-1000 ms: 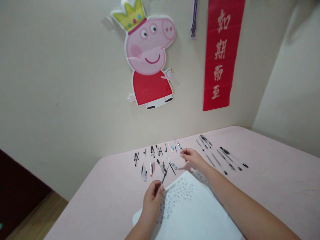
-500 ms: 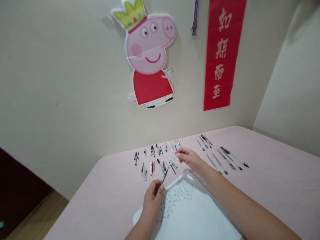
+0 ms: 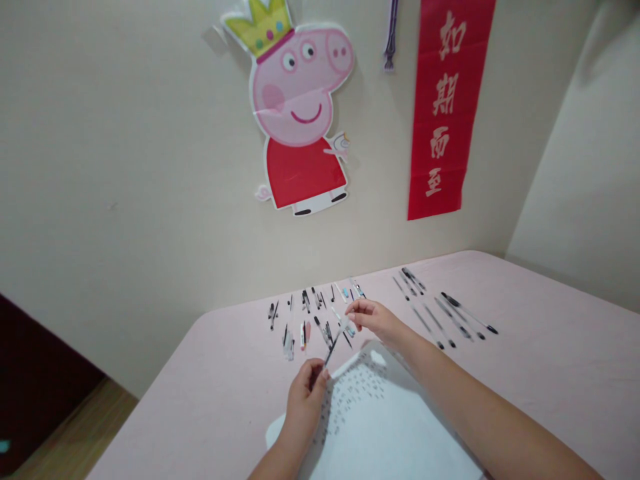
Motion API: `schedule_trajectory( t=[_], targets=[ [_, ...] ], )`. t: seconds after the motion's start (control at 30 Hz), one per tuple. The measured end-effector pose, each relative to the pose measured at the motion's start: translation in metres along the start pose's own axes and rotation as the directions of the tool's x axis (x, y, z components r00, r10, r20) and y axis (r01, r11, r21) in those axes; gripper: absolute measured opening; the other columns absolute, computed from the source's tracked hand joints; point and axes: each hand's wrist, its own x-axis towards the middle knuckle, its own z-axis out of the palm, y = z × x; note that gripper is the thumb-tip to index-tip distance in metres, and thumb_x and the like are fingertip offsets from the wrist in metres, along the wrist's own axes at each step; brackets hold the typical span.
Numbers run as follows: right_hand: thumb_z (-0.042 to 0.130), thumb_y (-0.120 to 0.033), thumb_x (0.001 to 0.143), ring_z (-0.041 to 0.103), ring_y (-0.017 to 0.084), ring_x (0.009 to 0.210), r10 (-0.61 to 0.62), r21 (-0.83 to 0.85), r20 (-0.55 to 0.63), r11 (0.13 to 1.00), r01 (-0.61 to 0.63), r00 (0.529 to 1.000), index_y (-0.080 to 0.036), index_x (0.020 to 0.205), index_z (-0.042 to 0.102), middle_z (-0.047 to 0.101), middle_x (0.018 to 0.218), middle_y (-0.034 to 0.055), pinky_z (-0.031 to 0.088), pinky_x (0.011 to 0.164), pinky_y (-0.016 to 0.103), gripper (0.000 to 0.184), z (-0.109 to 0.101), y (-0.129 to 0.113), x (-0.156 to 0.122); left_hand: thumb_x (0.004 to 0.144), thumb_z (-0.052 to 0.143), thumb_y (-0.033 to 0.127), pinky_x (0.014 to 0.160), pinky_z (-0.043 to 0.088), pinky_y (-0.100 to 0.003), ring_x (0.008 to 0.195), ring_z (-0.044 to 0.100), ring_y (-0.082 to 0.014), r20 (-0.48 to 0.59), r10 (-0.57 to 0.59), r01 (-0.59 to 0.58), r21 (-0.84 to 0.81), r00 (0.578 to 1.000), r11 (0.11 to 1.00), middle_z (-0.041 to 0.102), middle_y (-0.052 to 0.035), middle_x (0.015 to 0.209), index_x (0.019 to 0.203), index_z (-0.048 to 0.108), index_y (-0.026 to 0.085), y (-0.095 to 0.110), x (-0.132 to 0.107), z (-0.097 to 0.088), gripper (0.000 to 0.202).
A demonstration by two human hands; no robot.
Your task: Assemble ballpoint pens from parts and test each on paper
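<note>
My left hand [image 3: 306,390] is closed on a thin dark pen refill [image 3: 330,350] that points up and away over the sheet's near-left part. My right hand [image 3: 376,319] is pinched on a clear pen barrel [image 3: 345,325] and holds it just above the refill's far tip. Whether the two parts touch is too small to tell. Under both forearms lies a white sheet of paper [image 3: 385,427] covered with small handwritten marks. Several loose pen parts [image 3: 305,320] lie in rows on the pink table [image 3: 550,373] beyond my hands.
Several whole pens [image 3: 450,310] lie in a row to the right of my right hand. The table meets a beige wall with a cartoon pig cut-out [image 3: 300,113] and a red banner [image 3: 445,107]. At the left the table edge drops to a wooden floor [image 3: 75,440].
My right hand has moved left and towards me with the clear barrel, bringing it to the tip of the refill. My left hand has stayed in place.
</note>
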Motion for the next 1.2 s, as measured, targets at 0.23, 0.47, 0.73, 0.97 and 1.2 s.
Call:
schedule_trajectory(
  t=[0.23,0.47,0.73,0.97,1.2],
  targets=[
    [0.073,-0.040,0.061,0.046,0.009,0.058,0.033,-0.061,0.103,0.998,-0.027,0.994,-0.016,0.076,0.060,0.056,0.067,-0.0019,0.037,0.055,0.023,0.031,0.011,0.003,-0.005,0.072,0.063,0.041,0.063,0.042,-0.027,0.067,0.054,-0.0167,0.005,0.006,-0.006,0.003,1.000,1.000,0.059,-0.0015,0.069,0.081,0.061,0.019,0.004,-0.001,0.000,0.025],
    [0.072,-0.038,0.063,0.047,0.010,0.058,0.051,-0.090,0.138,0.995,-0.039,0.989,-0.016,0.076,0.060,0.054,0.064,-0.0025,0.037,0.054,0.023,0.029,0.018,0.002,-0.008,0.074,0.060,0.040,0.060,0.041,-0.026,0.065,0.053,-0.0158,0.023,0.028,-0.029,0.026,0.999,0.999,0.058,-0.0006,0.067,0.081,0.061,0.019,0.002,-0.001,0.000,0.023],
    [0.071,-0.038,0.064,0.047,0.010,0.058,0.053,-0.107,0.141,0.994,-0.038,0.989,-0.016,0.077,0.060,0.054,0.065,-0.0024,0.037,0.056,0.023,0.027,0.018,0.001,-0.009,0.073,0.061,0.039,0.061,0.041,-0.026,0.066,0.053,-0.0161,0.013,0.026,-0.026,0.028,1.000,0.999,0.059,-0.0008,0.069,0.081,0.062,0.019,0.003,-0.001,0.001,0.021],
    [0.071,-0.038,0.063,0.047,0.010,0.058,0.051,-0.086,0.140,0.996,-0.039,0.989,-0.016,0.077,0.059,0.053,0.065,-0.0027,0.037,0.056,0.024,0.028,0.018,0.002,-0.009,0.074,0.060,0.036,0.061,0.040,-0.026,0.066,0.052,-0.0160,0.023,0.014,-0.015,0.029,1.000,0.999,0.058,-0.0009,0.069,0.081,0.061,0.018,0.005,-0.001,0.001,0.020],
    [0.072,-0.040,0.063,0.047,0.010,0.058,0.048,-0.084,0.145,0.996,-0.036,0.988,-0.016,0.077,0.059,0.054,0.066,-0.0021,0.037,0.057,0.024,0.031,0.018,0.004,-0.008,0.075,0.060,0.035,0.061,0.040,-0.026,0.066,0.052,-0.0156,0.034,0.016,-0.017,0.021,0.999,1.000,0.058,-0.0005,0.069,0.081,0.060,0.018,0.005,-0.001,0.001,0.018]
  ],
)
